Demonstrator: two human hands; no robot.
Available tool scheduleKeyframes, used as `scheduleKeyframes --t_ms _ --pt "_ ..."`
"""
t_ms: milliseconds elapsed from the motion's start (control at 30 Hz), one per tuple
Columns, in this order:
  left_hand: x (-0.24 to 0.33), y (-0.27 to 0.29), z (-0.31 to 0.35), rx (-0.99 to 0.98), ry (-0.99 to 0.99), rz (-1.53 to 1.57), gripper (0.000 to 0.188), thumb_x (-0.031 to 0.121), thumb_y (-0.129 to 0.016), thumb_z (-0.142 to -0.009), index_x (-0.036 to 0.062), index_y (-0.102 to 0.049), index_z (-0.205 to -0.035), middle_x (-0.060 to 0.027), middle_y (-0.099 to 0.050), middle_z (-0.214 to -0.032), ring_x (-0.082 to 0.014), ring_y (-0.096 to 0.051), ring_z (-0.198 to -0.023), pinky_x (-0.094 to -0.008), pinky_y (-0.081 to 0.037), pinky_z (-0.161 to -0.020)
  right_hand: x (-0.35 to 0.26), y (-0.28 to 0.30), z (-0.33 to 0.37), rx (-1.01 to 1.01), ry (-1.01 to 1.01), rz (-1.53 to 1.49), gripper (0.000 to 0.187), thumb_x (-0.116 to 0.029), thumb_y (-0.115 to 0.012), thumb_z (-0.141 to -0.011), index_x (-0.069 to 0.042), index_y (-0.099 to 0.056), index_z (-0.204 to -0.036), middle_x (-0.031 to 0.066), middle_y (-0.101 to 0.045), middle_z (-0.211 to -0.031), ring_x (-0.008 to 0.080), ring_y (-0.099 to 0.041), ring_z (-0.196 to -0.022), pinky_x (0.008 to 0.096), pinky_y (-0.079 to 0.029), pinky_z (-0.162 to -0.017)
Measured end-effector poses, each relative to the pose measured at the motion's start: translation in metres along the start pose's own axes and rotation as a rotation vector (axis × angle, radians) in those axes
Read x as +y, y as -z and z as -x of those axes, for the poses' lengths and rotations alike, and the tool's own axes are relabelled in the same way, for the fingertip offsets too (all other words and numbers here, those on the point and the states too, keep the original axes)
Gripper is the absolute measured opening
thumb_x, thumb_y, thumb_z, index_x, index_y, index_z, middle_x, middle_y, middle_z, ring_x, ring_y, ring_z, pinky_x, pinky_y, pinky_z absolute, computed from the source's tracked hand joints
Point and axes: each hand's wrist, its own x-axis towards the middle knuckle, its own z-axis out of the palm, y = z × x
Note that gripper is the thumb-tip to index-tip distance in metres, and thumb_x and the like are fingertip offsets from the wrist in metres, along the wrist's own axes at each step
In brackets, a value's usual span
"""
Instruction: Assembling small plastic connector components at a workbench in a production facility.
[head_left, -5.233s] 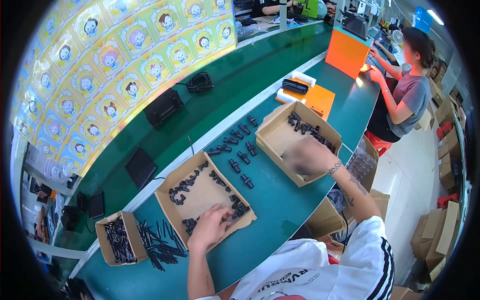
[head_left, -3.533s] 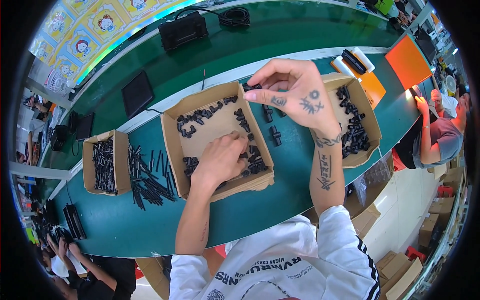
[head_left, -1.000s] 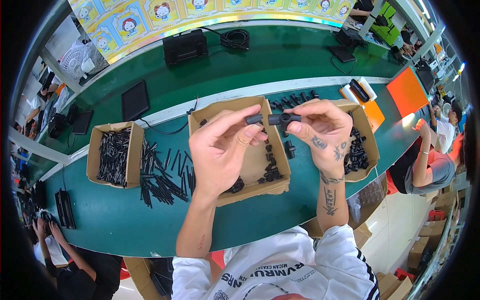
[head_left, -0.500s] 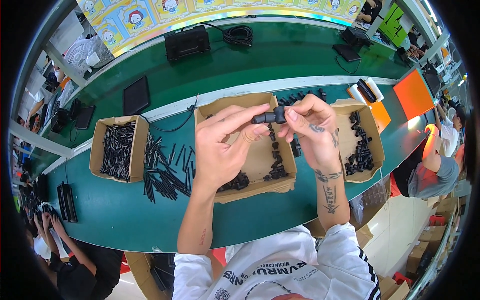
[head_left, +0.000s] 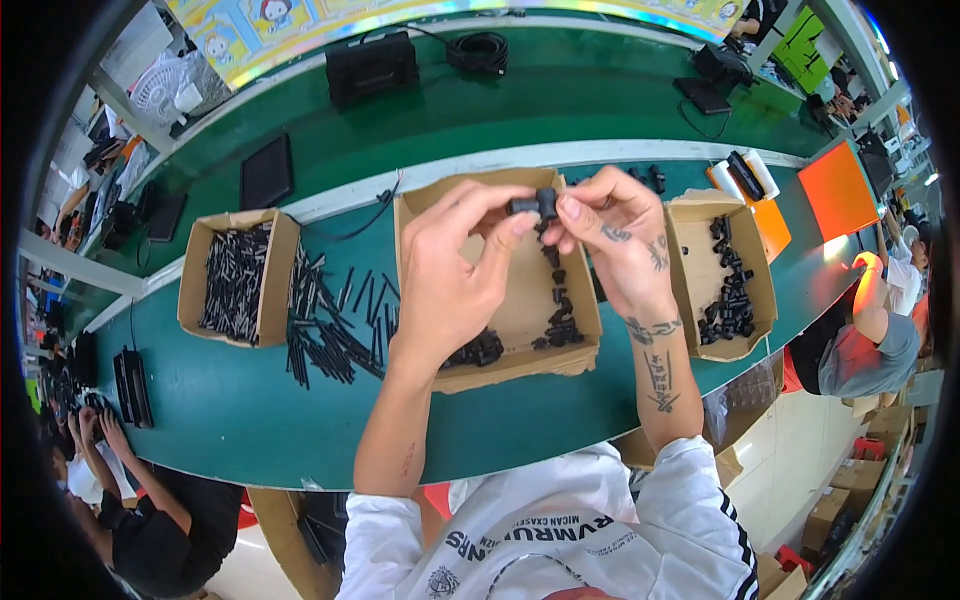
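A small black plastic fitting (head_left: 545, 203), roughly T-shaped, is held up above the middle cardboard box (head_left: 525, 300). My left hand (head_left: 448, 270) pinches its left end between thumb and forefinger. On its other side my right hand (head_left: 622, 240) grips it with thumb and fingertips, hiding part of it. In the box below lie several similar black pieces, some in a line along its right side and others heaped at the near end, partly behind my left hand.
At left a cardboard box (head_left: 268, 300) is filled with thin black rods, and loose rods (head_left: 335, 345) lie beside it. Another box (head_left: 690, 290) on the right holds black fittings. Orange blocks, a flat black panel (head_left: 267, 172) and a coiled cable (head_left: 477, 53) are farther back. People sit at both sides.
Both hands and the fitting have risen slightly in the picture. The fitting has been turned a little between my fingers, and my hands are closer together.
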Motion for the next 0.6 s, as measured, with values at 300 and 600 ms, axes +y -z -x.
scheduleKeyframes --t_ms 300,600 --pt "0.000 0.019 -0.005 0.048 0.018 -0.032 0.012 0.004 -0.067 -0.092 -0.0045 -0.068 -0.101 -0.0102 -0.068 -0.083 -0.0159 -0.062 -0.069 -0.0271 -0.050 -0.066 0.014 -0.012 -0.008 -0.072 0.052 0.046 0.010 -0.007 -0.072 -0.092 0.001 -0.067 -0.094 0.0133 -0.072 -0.089 0.0173 -0.071 -0.075 0.0274 -0.057 -0.065" --pt "0.010 0.038 -0.004 0.088 0.105 0.017 0.022 0.015 -0.060 -0.101 -0.0038 -0.065 -0.110 -0.0050 -0.068 -0.085 -0.0100 -0.063 -0.078 -0.0232 -0.046 -0.068 0.077 -0.011 0.000 -0.669 -0.183 1.157 0.014 -0.002 -0.074 -0.080 0.002 -0.071 -0.093 0.0190 -0.071 -0.081 0.0317 -0.071 -0.078 0.0379 -0.054 -0.070"
